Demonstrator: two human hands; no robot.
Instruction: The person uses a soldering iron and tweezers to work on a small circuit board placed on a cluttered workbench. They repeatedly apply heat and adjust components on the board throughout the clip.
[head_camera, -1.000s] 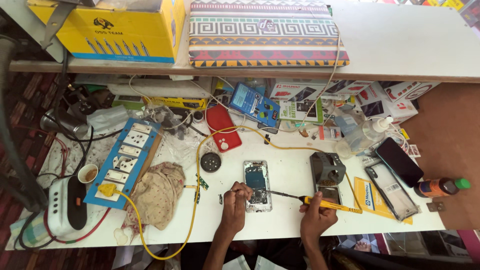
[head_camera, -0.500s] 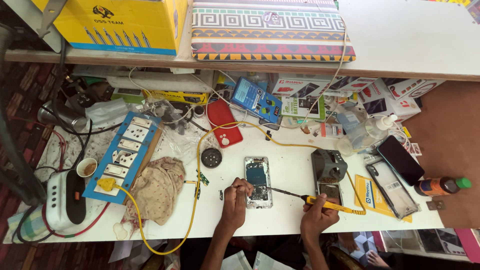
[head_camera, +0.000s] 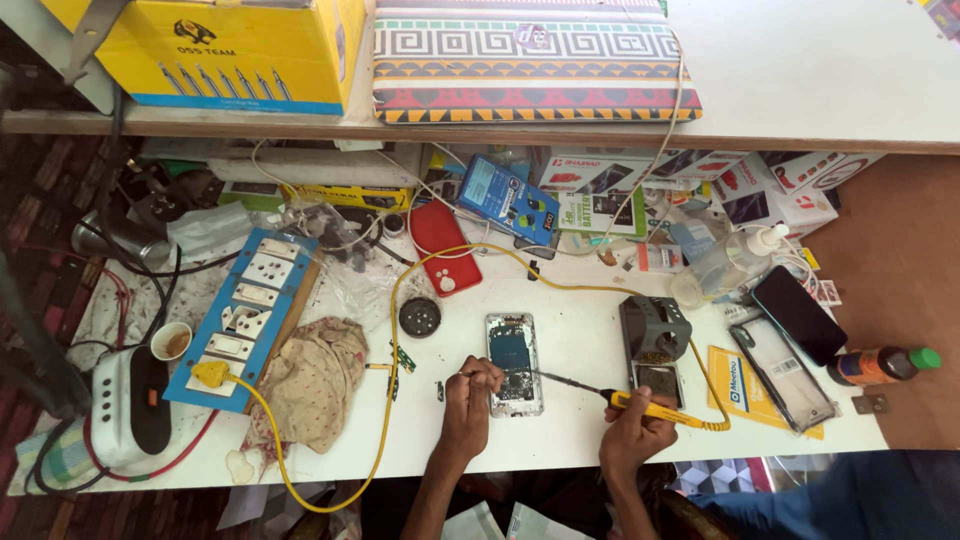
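An opened phone (head_camera: 514, 362) lies back-up on the white table (head_camera: 560, 440), its inner boards showing. My left hand (head_camera: 470, 392) rests at its lower left edge, fingers pinched on a thin wire-like piece. My right hand (head_camera: 633, 433) grips the yellow handle of a soldering iron (head_camera: 640, 406). The iron's long dark tip reaches left onto the lower part of the phone. Its yellow cord (head_camera: 390, 330) loops across the table to a plug in the blue switch board (head_camera: 247, 313).
A grey iron stand (head_camera: 652, 330) sits right of the phone. A red phone cover (head_camera: 445, 247), round black disc (head_camera: 419, 316), stained rag (head_camera: 313, 380), clear bottle (head_camera: 728, 262), two dark phones (head_camera: 790, 340) and brown bottle (head_camera: 880, 364) surround it. Boxes crowd the back; a shelf hangs above.
The view has shifted slightly. Both hands stay at the phone, with the iron tip still on its lower part.
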